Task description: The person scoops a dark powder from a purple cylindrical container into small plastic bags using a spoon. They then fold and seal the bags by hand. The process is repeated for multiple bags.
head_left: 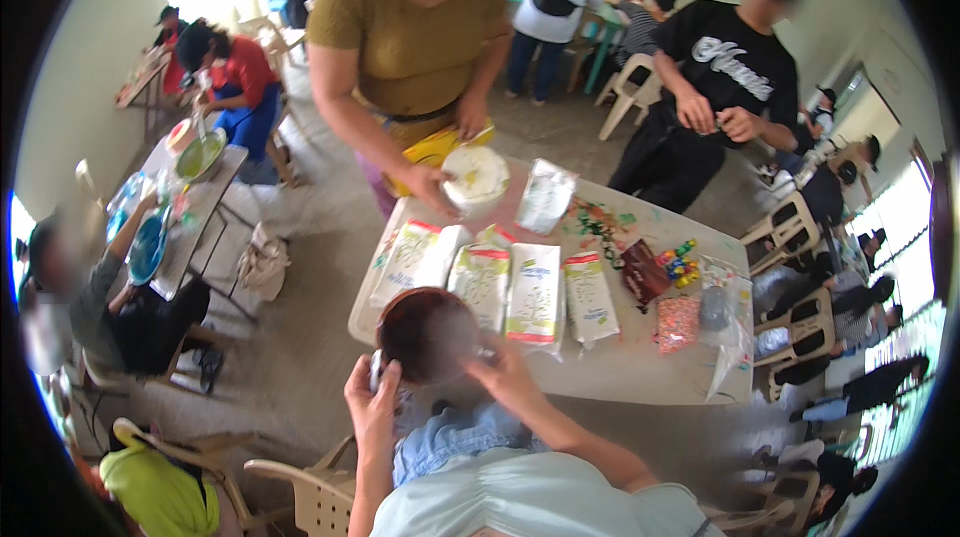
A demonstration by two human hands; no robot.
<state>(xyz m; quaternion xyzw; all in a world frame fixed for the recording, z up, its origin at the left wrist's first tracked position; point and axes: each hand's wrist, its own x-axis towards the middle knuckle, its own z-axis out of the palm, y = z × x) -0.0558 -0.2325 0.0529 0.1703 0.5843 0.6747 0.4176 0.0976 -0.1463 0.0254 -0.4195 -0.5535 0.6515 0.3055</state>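
Between my hands, at the near edge of the table, is a round pot [415, 329] with a dark brown inside and what look like small pale handles at its sides. A hazy blur covers part of its right half. My left hand [373, 392] is closed around the left handle. My right hand [503, 374] is at the pot's right side, its fingers around the handle there, partly blurred. Just beyond the pot stand several white and green paper packs [533, 292] with red trim. Across the table, a person in a mustard top holds a white round tub [475, 180].
On the white table [640, 377] lie a brown pouch [643, 272], a bag of orange-pink pellets [678, 325], small colourful bottles [680, 262] and a silvery pack [546, 195]. A person in black stands at the far right. A plastic chair [305, 487] is behind me at left.
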